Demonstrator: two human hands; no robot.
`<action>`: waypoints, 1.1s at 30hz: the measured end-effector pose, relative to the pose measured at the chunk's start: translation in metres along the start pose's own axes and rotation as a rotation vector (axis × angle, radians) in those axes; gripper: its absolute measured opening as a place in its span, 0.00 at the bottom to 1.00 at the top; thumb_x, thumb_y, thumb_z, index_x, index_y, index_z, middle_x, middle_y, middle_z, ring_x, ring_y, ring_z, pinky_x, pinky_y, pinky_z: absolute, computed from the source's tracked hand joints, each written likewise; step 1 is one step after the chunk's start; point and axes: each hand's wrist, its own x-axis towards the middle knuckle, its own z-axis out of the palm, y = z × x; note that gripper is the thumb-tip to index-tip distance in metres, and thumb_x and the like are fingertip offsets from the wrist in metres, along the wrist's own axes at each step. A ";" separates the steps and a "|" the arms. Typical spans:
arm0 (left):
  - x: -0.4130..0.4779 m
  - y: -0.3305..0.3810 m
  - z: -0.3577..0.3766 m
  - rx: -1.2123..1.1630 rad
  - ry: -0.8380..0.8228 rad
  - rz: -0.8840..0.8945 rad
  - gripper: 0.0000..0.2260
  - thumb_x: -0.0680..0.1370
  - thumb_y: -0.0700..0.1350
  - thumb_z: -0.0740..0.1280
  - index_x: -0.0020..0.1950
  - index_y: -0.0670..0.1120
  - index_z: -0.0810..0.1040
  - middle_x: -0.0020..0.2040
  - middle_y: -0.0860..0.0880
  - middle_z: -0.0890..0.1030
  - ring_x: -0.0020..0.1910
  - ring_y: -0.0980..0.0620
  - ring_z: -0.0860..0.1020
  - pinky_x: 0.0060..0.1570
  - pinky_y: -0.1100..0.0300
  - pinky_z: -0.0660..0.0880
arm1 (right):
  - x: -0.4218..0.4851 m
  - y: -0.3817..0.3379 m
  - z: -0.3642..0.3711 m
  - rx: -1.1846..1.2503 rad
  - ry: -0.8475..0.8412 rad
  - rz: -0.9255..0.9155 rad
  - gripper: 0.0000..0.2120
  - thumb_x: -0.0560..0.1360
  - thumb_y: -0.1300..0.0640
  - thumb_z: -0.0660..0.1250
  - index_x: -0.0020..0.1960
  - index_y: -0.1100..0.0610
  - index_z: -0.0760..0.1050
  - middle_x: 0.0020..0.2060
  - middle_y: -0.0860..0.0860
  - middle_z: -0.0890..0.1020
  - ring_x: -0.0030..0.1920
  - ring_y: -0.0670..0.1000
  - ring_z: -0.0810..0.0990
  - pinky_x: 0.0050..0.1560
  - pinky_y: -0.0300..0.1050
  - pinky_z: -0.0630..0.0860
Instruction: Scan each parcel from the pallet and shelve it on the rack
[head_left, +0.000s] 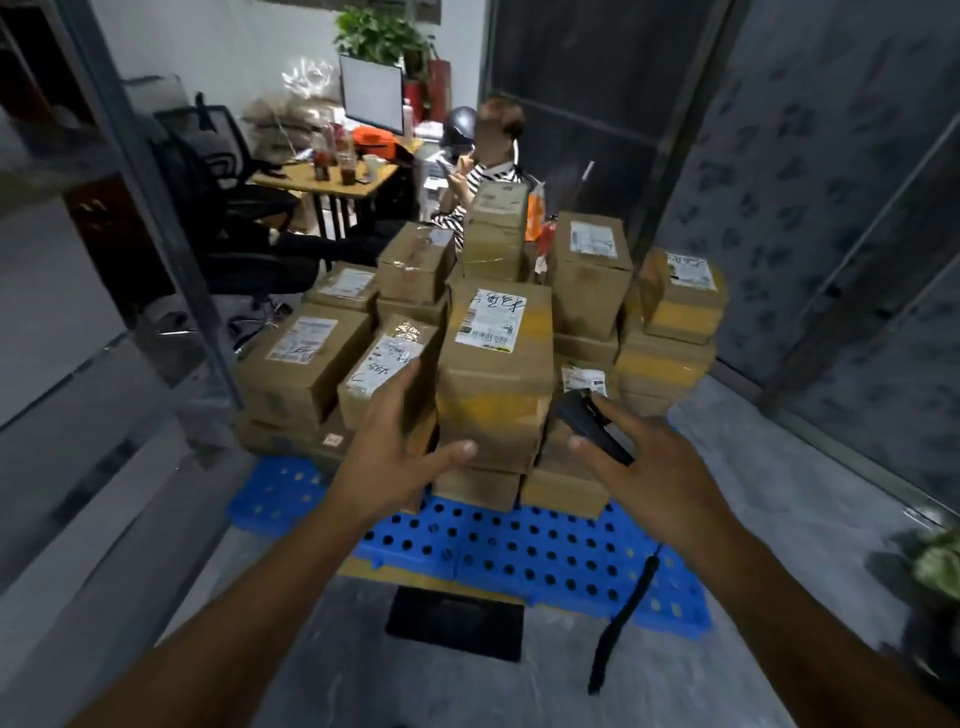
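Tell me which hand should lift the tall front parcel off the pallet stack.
Left. The left hand brackets the tall parcel, thumb on its front face, fingers along its side; the right hand is busy holding the scanner.

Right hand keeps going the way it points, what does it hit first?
Likely the small labelled parcel just beyond the scanner that the right hand holds, right of the tall box; depth is unclear.
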 end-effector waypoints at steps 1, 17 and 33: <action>0.017 -0.005 0.005 -0.049 -0.006 -0.015 0.51 0.64 0.71 0.77 0.81 0.63 0.55 0.67 0.84 0.54 0.67 0.84 0.54 0.63 0.73 0.60 | 0.013 0.001 -0.001 0.017 0.016 0.020 0.32 0.73 0.29 0.61 0.75 0.35 0.63 0.41 0.44 0.79 0.30 0.42 0.79 0.27 0.37 0.72; 0.104 -0.060 0.055 -0.243 -0.011 -0.047 0.51 0.59 0.63 0.85 0.77 0.66 0.62 0.77 0.64 0.63 0.73 0.60 0.68 0.66 0.47 0.77 | 0.123 0.025 0.006 -0.052 0.007 0.156 0.31 0.76 0.37 0.65 0.77 0.40 0.63 0.59 0.49 0.77 0.53 0.48 0.76 0.50 0.40 0.73; 0.039 -0.009 0.106 -0.113 0.352 0.048 0.41 0.64 0.57 0.82 0.74 0.60 0.68 0.77 0.53 0.67 0.75 0.54 0.68 0.66 0.64 0.73 | 0.116 0.055 -0.044 0.140 -0.221 -0.201 0.38 0.69 0.26 0.58 0.77 0.36 0.61 0.71 0.43 0.70 0.70 0.44 0.70 0.66 0.51 0.73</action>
